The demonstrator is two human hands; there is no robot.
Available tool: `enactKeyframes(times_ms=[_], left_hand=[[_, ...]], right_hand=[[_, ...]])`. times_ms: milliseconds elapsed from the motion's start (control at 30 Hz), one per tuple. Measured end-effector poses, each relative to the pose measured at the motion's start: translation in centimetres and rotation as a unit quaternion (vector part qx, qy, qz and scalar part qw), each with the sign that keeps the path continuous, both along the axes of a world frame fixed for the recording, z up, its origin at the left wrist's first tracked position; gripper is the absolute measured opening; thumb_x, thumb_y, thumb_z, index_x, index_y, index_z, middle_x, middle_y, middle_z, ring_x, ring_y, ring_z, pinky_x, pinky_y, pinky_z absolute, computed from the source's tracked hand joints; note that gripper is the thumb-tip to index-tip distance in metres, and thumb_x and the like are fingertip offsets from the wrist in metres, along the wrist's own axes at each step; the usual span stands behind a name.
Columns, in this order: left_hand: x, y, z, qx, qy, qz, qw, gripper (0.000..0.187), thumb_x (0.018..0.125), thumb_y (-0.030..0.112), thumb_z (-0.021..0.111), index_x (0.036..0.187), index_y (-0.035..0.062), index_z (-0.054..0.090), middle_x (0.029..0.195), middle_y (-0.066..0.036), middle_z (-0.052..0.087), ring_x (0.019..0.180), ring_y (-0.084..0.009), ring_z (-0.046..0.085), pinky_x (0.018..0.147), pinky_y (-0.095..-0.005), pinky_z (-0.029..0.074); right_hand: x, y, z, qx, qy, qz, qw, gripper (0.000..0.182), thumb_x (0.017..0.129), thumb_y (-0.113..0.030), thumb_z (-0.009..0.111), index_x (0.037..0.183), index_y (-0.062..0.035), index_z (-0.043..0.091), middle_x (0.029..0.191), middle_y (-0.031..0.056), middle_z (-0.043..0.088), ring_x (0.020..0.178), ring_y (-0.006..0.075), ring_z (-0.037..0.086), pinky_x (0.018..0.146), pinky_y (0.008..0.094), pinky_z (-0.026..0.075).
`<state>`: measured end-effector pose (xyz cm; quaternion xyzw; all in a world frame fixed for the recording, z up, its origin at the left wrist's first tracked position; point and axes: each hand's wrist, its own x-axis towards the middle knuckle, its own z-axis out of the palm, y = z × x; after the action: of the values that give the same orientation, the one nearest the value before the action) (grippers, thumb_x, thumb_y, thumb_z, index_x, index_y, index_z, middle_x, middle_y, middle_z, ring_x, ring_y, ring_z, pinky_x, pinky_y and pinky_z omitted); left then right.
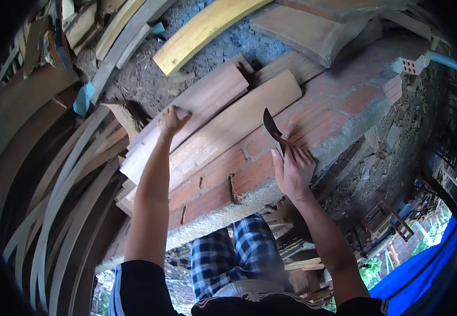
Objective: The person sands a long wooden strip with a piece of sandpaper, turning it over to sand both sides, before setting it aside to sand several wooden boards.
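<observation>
A curved knife point(272, 128) with a dark blade stands blade-up in the right hand point(293, 171), which is closed around its handle just above the near edge of a brick wall top point(344, 105). To the left of the blade, two flat wooden boards lie side by side on the bricks, slanting from near left to far right. The left hand point(171, 121) rests on the far board point(197, 105), fingers spread and pressing on its surface rather than gripping it. The near board point(239, 124) lies between the two hands, touching the far one along its long edge. Beyond the boards, a yellow curved plank point(202, 31) lies on the gritty ground. At the far left, many bent wooden strips point(65, 195) are stacked together. Below the wall, the person's plaid trousers point(228, 253) show, and a blue tarp point(428, 263) lies at the near right.
</observation>
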<state>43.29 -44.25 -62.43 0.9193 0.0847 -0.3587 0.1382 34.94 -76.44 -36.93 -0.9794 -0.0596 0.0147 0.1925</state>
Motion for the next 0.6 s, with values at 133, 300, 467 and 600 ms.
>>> enactKeyframes(times_ms=[133,300,467,600], left_hand=[[-1.9,-1.1,2.1,0.033,-0.06,-0.053,0.996,0.084,0.07,0.056,0.069,0.133,0.0083,0.039,0.124,-0.014,0.052,0.117,-0.0312,0.048,0.097,-0.0448,0.038],[-2.2,-1.5,5.3,0.025,-0.119,-0.061,0.991,0.064,0.07,0.037,0.075,0.121,0.0098,0.046,0.115,-0.013,0.056,0.111,-0.0301,0.05,0.09,-0.0412,0.044],[0.0,1.7,5.1,-0.12,0.074,-0.09,0.986,0.04,0.064,0.036,0.08,0.088,0.0089,0.063,0.084,-0.013,0.066,0.078,-0.0283,0.065,0.068,-0.0411,0.05],[-1.2,3.4,1.7,-0.194,0.034,-0.074,0.978,0.041,0.061,0.031,0.08,0.09,0.0075,0.063,0.087,-0.014,0.066,0.082,-0.0324,0.063,0.069,-0.0416,0.048]], right_hand=[[0.1,0.3,0.3,-0.035,0.029,0.007,0.999,0.026,0.092,-0.023,0.052,0.104,-0.0031,0.063,0.087,0.0096,0.066,0.076,0.0244,0.063,0.066,0.0351,0.047],[0.1,0.6,0.2,-0.056,0.025,-0.003,0.998,0.026,0.093,-0.024,0.051,0.101,-0.0034,0.064,0.084,0.0102,0.066,0.075,0.0251,0.063,0.067,0.0358,0.047],[-0.3,0.7,0.2,-0.036,0.009,-0.023,0.999,0.025,0.093,-0.025,0.051,0.094,-0.0034,0.063,0.08,0.0114,0.064,0.073,0.0271,0.062,0.066,0.0367,0.047],[-0.4,0.6,0.1,-0.018,-0.007,-0.035,0.999,0.025,0.092,-0.025,0.051,0.083,-0.0028,0.059,0.076,0.0121,0.062,0.07,0.0289,0.061,0.066,0.0392,0.047]])
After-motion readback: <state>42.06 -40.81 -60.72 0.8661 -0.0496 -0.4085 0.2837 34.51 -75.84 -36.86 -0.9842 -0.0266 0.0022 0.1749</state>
